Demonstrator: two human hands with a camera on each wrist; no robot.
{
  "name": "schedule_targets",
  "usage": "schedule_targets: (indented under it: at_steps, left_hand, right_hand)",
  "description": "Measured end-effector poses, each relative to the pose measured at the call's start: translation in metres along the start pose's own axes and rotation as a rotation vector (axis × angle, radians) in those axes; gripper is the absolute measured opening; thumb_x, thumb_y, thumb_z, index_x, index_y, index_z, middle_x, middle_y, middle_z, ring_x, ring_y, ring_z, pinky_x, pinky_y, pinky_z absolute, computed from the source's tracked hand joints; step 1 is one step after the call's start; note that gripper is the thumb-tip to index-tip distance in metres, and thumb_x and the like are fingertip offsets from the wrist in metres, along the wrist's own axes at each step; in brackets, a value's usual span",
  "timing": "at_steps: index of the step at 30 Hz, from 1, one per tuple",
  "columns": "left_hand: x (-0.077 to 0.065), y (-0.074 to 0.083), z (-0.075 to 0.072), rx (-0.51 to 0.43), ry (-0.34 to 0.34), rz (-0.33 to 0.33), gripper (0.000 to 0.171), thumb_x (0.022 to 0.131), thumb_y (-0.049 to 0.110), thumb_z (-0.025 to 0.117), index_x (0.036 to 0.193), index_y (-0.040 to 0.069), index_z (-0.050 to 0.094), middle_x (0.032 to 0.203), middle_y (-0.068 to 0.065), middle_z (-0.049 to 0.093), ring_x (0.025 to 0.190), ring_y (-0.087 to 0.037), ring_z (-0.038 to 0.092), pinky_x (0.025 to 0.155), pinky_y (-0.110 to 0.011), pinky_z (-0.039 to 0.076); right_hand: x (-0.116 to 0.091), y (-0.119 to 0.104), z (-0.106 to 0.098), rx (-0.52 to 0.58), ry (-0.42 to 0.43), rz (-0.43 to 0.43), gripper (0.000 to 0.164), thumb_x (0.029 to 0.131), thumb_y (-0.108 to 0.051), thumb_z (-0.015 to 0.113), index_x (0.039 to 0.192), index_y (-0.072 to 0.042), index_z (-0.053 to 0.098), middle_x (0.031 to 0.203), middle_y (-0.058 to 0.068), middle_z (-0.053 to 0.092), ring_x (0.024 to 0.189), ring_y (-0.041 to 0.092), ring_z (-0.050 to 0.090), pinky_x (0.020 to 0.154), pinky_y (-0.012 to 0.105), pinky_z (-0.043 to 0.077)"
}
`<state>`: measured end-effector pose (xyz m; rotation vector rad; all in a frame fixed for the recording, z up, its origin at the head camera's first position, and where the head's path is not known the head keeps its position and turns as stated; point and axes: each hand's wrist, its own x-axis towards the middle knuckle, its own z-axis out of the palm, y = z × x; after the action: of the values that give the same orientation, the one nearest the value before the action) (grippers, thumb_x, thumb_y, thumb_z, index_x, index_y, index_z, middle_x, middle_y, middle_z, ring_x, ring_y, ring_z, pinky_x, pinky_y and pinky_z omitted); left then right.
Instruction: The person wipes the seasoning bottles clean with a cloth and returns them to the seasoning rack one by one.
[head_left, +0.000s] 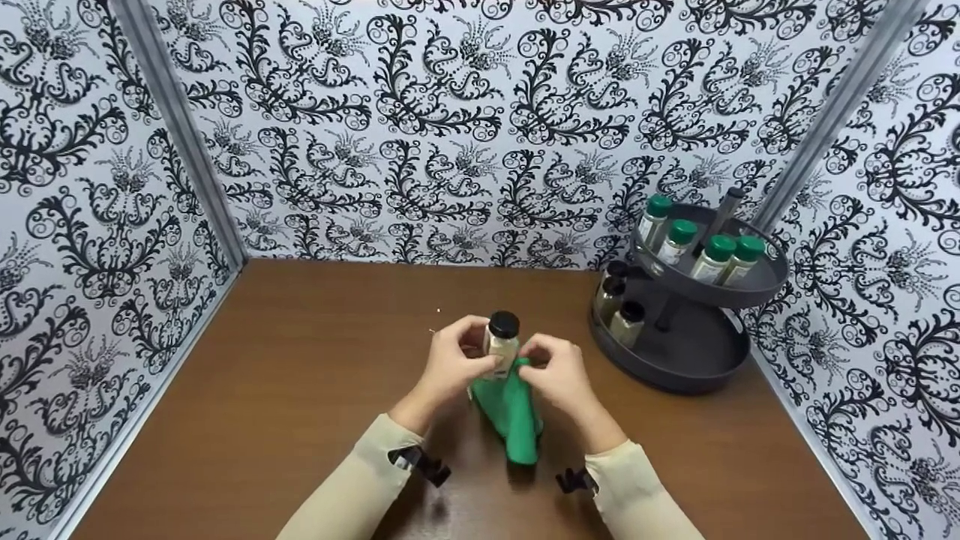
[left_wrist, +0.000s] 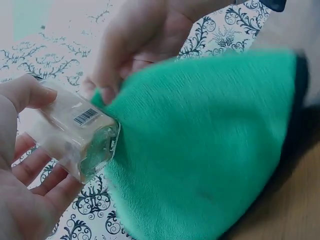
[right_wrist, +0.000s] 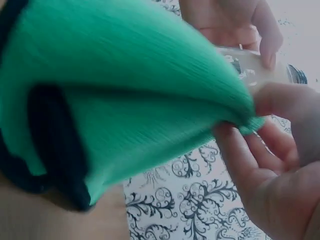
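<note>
A black-capped jar [head_left: 502, 347] is just below the head view's centre, gripped between the thumb and fingers of the left hand [head_left: 452, 358]. Beside it, the right hand [head_left: 559, 373] pinches a green cloth [head_left: 520, 420]; at right, a two-tier rack [head_left: 691, 382] of jars stands on the brown table [head_left: 330, 337].

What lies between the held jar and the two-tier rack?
In the head view, the right hand, pinching the green cloth, lies between the jar and the rack; beyond the hand, the stretch is bare table.
</note>
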<state>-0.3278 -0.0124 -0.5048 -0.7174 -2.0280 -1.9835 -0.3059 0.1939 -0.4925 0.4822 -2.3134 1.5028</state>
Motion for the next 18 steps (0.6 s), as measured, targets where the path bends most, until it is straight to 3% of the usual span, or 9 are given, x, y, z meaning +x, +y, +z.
schedule_targets:
  at_steps: [4,6,8,14,16,18]
  left_hand:
    - [0.0,-0.001,0.001,0.029,-0.034,-0.012,0.043,0.075,-0.003,0.082,0.117,0.0,0.073,0.095,-0.018,0.076,0.084,-0.017,0.07,0.08,-0.037,0.064]
    - [-0.001,0.0,0.002,0.057,-0.044,-0.007,0.042,0.075,-0.001,0.082,0.116,0.002,0.073,0.096,-0.016,0.077,0.084,-0.015,0.07,0.081,-0.039,0.064]
    - [-0.001,0.0,0.003,0.073,-0.04,0.004,0.042,0.075,-0.001,0.081,0.116,0.003,0.074,0.096,-0.015,0.077,0.084,-0.014,0.07,0.081,-0.04,0.065]
    - [0.0,0.0,0.0,0.01,-0.002,-0.005,0.043,0.074,-0.006,0.08,0.117,0.0,0.072,0.097,-0.021,0.077,0.085,-0.019,0.072,0.081,-0.04,0.064]
    - [0.001,-0.006,-0.003,0.01,0.011,-0.02,0.043,0.075,-0.006,0.08,0.116,-0.002,0.072,0.096,-0.022,0.076,0.085,-0.019,0.072,0.082,-0.04,0.064]
    - [0.002,-0.016,-0.006,0.02,0.035,-0.03,0.043,0.074,-0.006,0.081,0.116,-0.003,0.071,0.096,-0.022,0.076,0.085,-0.019,0.071,0.082,-0.038,0.064]
  right_hand:
    - [-0.001,-0.006,-0.001,0.213,0.219,-0.105,0.013,0.077,0.015,0.074,0.087,0.005,0.073,0.084,0.014,0.073,0.076,0.006,0.069,0.068,0.019,0.057]
    - [-0.002,-0.009,-0.002,0.264,0.266,-0.159,0.014,0.079,0.017,0.075,0.089,0.009,0.071,0.087,0.014,0.073,0.079,0.006,0.071,0.07,0.02,0.059]
    - [-0.001,-0.008,-0.004,0.222,0.226,-0.167,0.016,0.078,0.018,0.073,0.089,0.006,0.071,0.087,0.01,0.073,0.079,0.005,0.07,0.071,0.018,0.059]
    - [0.002,-0.001,-0.009,-0.112,-0.092,-0.153,0.021,0.072,0.008,0.072,0.081,-0.011,0.073,0.078,0.0,0.074,0.071,0.003,0.065,0.066,0.022,0.057]
    - [0.002,-0.002,-0.012,-0.156,-0.108,-0.156,0.02,0.073,0.006,0.074,0.08,-0.012,0.073,0.079,0.0,0.076,0.073,0.004,0.068,0.068,0.028,0.062]
    - [0.003,-0.004,-0.016,-0.186,-0.055,-0.157,0.019,0.073,0.005,0.075,0.081,-0.012,0.074,0.08,-0.001,0.077,0.074,0.005,0.07,0.069,0.031,0.063]
